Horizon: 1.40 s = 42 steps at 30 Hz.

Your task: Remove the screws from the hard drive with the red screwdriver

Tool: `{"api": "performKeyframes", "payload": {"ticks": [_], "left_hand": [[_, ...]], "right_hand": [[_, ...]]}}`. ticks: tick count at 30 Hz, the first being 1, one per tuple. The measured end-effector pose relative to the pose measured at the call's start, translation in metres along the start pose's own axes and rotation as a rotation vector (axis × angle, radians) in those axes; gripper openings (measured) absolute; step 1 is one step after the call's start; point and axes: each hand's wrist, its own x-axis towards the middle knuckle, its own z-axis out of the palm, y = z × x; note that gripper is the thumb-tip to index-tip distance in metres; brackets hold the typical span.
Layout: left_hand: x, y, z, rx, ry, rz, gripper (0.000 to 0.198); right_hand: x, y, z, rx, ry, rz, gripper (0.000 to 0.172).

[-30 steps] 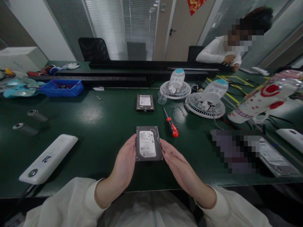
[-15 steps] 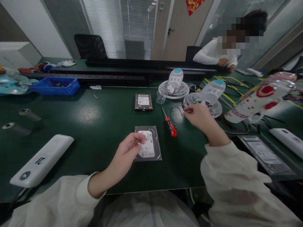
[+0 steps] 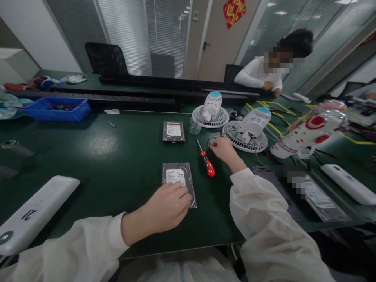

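Note:
A hard drive (image 3: 177, 176) lies label-up on the green table (image 3: 102, 164) in front of me. My left hand (image 3: 169, 205) rests on its near half, fingers curled over it and pressing it down. A red-handled screwdriver (image 3: 207, 164) lies just right of the drive. My right hand (image 3: 223, 150) is stretched out beyond the screwdriver, near the base of a small white fan (image 3: 249, 129). Its fingers are pinched on the tabletop, and what they hold is too small to make out. A second hard drive (image 3: 173, 131) lies farther back.
Another white fan (image 3: 210, 111) and a clear cup (image 3: 194, 127) stand behind the screwdriver. A white device marked 21 (image 3: 29, 215) lies at the near left, a blue tray (image 3: 55, 109) at the far left. A white-and-red toy (image 3: 305, 133) and a bagged part (image 3: 320, 196) lie right. A co-worker (image 3: 258, 74) sits across.
Both hands flanked the drive a second ago. My right hand then reached out toward the fans and has drawn back slightly, while my left hand settled on top of the drive.

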Motion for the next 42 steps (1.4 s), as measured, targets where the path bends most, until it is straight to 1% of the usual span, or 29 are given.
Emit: {"api": "performKeyframes", "payload": {"ticks": [5,9,12,13,15,16,17,19,21,24,27,31,38,42], "left_hand": [[-0.007,-0.002,0.010,-0.035,0.073,0.002,0.023],[-0.009,-0.005,0.009,-0.067,0.101,-0.004,0.023],[-0.009,-0.005,0.008,-0.094,0.117,-0.007,0.023],[-0.009,-0.005,0.008,-0.100,0.120,-0.007,0.023],[-0.009,-0.005,0.007,-0.113,0.120,-0.012,0.022],[-0.010,-0.005,0.007,-0.117,0.120,-0.014,0.022],[-0.010,-0.005,0.007,-0.121,0.118,-0.014,0.022],[-0.010,-0.005,0.007,-0.125,0.113,-0.012,0.022],[-0.010,-0.006,0.007,-0.124,0.110,-0.013,0.022],[-0.009,-0.006,0.007,-0.124,0.097,-0.018,0.022],[-0.009,-0.007,0.008,-0.126,0.086,-0.022,0.023],[-0.010,-0.008,0.008,-0.136,0.093,-0.014,0.024],[-0.011,-0.008,0.009,-0.133,0.079,-0.018,0.024],[-0.011,-0.008,0.009,-0.123,0.071,-0.008,0.023]], "right_hand": [[0.000,-0.001,0.005,-0.003,0.032,-0.024,0.040],[-0.002,-0.003,0.009,0.011,0.085,-0.041,0.040],[-0.004,-0.005,0.006,0.054,0.137,-0.053,0.041],[-0.006,-0.007,0.003,0.078,0.157,-0.060,0.039],[-0.015,-0.015,-0.005,0.137,0.192,-0.095,0.028],[-0.021,-0.021,-0.009,0.171,0.205,-0.128,0.019],[-0.028,-0.028,-0.013,0.207,0.206,-0.177,0.016],[-0.045,-0.045,-0.018,0.269,0.195,-0.301,0.014],[-0.060,-0.062,-0.017,0.301,0.156,-0.428,0.012],[-0.071,-0.078,-0.010,0.310,0.124,-0.524,0.017],[-0.071,-0.082,-0.002,0.297,0.117,-0.536,0.022],[-0.066,-0.081,0.004,0.283,0.104,-0.531,0.023],[-0.064,-0.080,0.007,0.277,0.087,-0.529,0.024],[-0.064,-0.079,0.007,0.264,0.085,-0.561,0.026]]}}
